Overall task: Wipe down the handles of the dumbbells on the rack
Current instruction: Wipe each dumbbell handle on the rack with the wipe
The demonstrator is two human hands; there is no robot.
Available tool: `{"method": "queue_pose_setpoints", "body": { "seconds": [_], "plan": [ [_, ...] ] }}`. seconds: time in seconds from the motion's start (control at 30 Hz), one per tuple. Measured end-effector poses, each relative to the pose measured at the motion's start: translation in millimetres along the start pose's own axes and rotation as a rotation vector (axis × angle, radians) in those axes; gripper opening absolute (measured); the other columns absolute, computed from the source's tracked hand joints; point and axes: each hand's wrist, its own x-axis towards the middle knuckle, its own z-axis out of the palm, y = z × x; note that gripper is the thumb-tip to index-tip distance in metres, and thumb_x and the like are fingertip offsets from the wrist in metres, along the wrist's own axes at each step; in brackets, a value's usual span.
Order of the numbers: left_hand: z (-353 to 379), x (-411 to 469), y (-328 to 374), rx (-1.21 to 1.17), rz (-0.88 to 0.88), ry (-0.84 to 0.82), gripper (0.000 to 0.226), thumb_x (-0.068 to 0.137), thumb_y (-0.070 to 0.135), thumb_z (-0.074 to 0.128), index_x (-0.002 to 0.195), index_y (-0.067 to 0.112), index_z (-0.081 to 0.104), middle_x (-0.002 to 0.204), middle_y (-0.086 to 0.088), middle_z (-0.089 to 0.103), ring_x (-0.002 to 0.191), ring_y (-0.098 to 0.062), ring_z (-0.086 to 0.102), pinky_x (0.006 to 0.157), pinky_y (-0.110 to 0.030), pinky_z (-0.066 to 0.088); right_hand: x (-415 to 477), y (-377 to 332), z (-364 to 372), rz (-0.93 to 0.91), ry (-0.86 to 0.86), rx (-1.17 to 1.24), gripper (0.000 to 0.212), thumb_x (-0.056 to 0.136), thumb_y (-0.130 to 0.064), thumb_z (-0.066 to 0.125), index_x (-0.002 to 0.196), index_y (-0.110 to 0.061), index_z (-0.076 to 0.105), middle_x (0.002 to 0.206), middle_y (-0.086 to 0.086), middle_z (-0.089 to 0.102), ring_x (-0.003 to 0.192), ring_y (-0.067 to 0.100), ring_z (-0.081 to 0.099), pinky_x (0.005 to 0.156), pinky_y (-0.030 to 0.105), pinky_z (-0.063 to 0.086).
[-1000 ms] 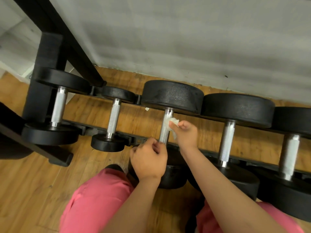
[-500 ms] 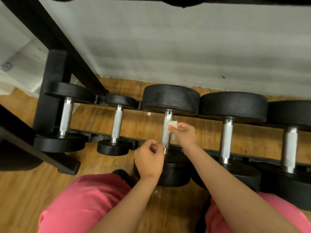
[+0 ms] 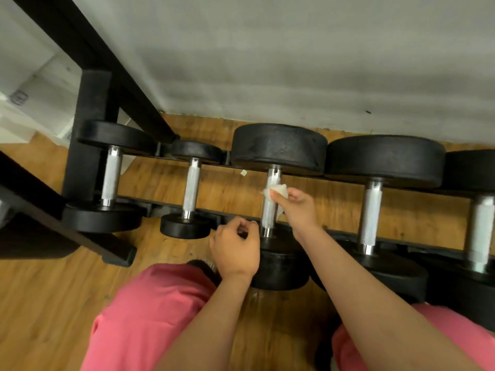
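- Wiping in the head view: my right hand [image 3: 300, 207] pinches a white wipe [image 3: 278, 190] against the upper part of the middle dumbbell handle [image 3: 268, 212], which lies across the rack [image 3: 89, 129].
- My left hand [image 3: 235, 250] is curled just beside that handle's lower end; I cannot tell whether it grips anything.
- Next, I judge, the wipe must run down the knurled length, then move to the neighbouring handle [image 3: 371, 212].
- Big black heads [image 3: 278, 145] crowd each handle's ends.
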Motion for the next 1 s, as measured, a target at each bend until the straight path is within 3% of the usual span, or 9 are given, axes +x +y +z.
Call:
{"method": "queue_pose_setpoints", "body": {
  "seconds": [0.13, 0.23, 0.37, 0.5, 0.6, 0.7, 0.83, 1.0],
  "plan": [
    [1, 0, -2, -0.008, -0.005, 0.018, 0.032, 0.075, 0.056, 0.039, 0.062, 0.031, 0.055, 0.066, 0.010, 0.060, 0.077, -0.017, 0.057, 0.084, -0.048, 0.049, -4, 8, 2, -0.042, 0.129, 0.052, 0.009, 0.084, -0.017, 0.074, 0.088, -0.010, 0.071, 0.073, -0.007, 0.065, 0.066, 0.001, 0.058, 0.050, 0.006, 0.041],
    [1, 1, -4, -0.025, -0.018, 0.010, 0.034, 0.075, 0.056, 0.038, 0.061, 0.030, 0.053, 0.066, 0.009, 0.060, 0.079, -0.019, 0.057, 0.083, -0.048, 0.049, -5, 10, 3, -0.084, 0.156, 0.048, 0.009, 0.085, -0.018, 0.073, 0.078, -0.014, 0.068, 0.069, -0.007, 0.065, 0.064, 0.002, 0.058, 0.057, 0.011, 0.045],
    [3, 1, -5, -0.030, -0.050, 0.012, 0.031, 0.077, 0.052, 0.041, 0.062, 0.029, 0.056, 0.069, 0.008, 0.061, 0.082, -0.021, 0.057, 0.082, -0.048, 0.049, -7, 10, 3, -0.117, 0.186, 0.095, 0.009, 0.086, -0.014, 0.071, 0.080, -0.008, 0.068, 0.069, -0.005, 0.063, 0.063, 0.002, 0.055, 0.054, 0.005, 0.041],
    [2, 1, -5, -0.027, -0.066, 0.015, 0.029, 0.078, 0.050, 0.044, 0.062, 0.029, 0.056, 0.070, 0.008, 0.061, 0.084, -0.023, 0.056, 0.083, -0.049, 0.049, 2, 4, -8, -0.002, 0.037, -0.006, 0.013, 0.084, -0.021, 0.074, 0.093, -0.012, 0.069, 0.084, -0.005, 0.067, 0.077, 0.006, 0.060, 0.061, 0.016, 0.041],
    [2, 1, -6, -0.030, -0.056, 0.009, 0.034, 0.076, 0.054, 0.039, 0.064, 0.028, 0.059, 0.071, 0.009, 0.061, 0.085, -0.021, 0.056, 0.086, -0.049, 0.048, 7, 1, -15, 0.005, -0.118, -0.194, 0.022, 0.083, -0.022, 0.075, 0.100, -0.010, 0.070, 0.092, 0.000, 0.071, 0.077, 0.006, 0.062, 0.060, 0.015, 0.044],
    [3, 1, -7, -0.029, -0.061, 0.015, 0.032, 0.076, 0.053, 0.040, 0.064, 0.030, 0.058, 0.072, 0.008, 0.062, 0.086, -0.021, 0.056, 0.088, -0.051, 0.047, 6, 4, -18, -0.054, -0.092, -0.187, 0.018, 0.085, -0.022, 0.073, 0.094, -0.005, 0.072, 0.085, 0.005, 0.072, 0.067, 0.005, 0.062, 0.055, 0.009, 0.045],
    [5, 2, -8, -0.035, -0.072, 0.033, 0.035, 0.073, 0.057, 0.037, 0.062, 0.031, 0.057, 0.071, 0.009, 0.061, 0.086, -0.021, 0.057, 0.091, -0.052, 0.047, 1, 15, -16, -0.124, -0.007, -0.135, 0.013, 0.089, -0.023, 0.069, 0.087, -0.010, 0.071, 0.083, 0.003, 0.072, 0.075, 0.008, 0.065, 0.067, 0.018, 0.046],
    [5, 2, -6, 0.004, -0.077, 0.016, 0.024, 0.085, 0.041, 0.054, 0.062, 0.034, 0.052, 0.073, 0.008, 0.058, 0.087, -0.025, 0.057, 0.085, -0.046, 0.048, 8, 8, -15, -0.123, -0.137, -0.251, 0.014, 0.085, -0.021, 0.072, 0.095, -0.012, 0.071, 0.091, 0.005, 0.073, 0.082, 0.014, 0.066, 0.070, 0.023, 0.050]
  ]
}}
